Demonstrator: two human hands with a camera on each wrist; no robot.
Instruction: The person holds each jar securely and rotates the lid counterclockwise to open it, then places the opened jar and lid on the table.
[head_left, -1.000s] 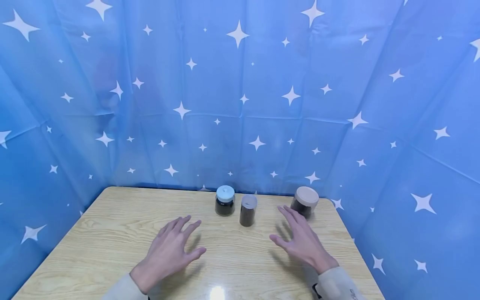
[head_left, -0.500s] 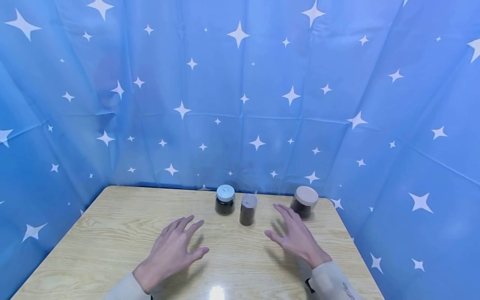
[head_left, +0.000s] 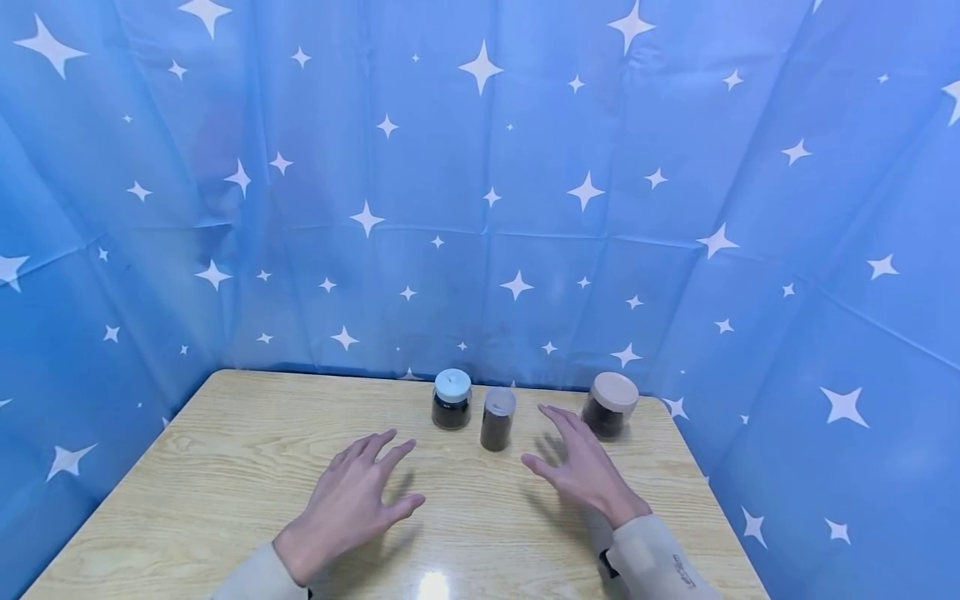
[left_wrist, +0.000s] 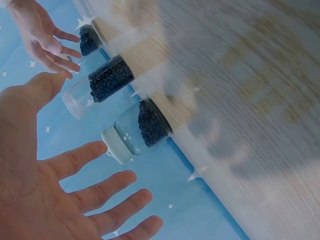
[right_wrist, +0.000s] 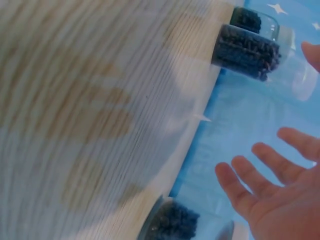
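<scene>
Jars stand in a row at the worktop's (head_left: 225,467) far edge: white-lidded jar (head_left: 452,399), slim grey-lidded jar (head_left: 497,418), tan-lidded jar (head_left: 611,405) (dark contents, probably beans). Left hand (head_left: 352,500) and right hand (head_left: 581,467) hover nearby, each grip spread, holding nothing.

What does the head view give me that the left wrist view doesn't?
Head only: the whole table, both sleeves, and the jars' lids from above: white-lid jar, grey-lid jar, tan-lid jar. Left wrist only: a close side look at the dark contents through the glass. Both: left hand and right hand, open, touching no jar.
</scene>
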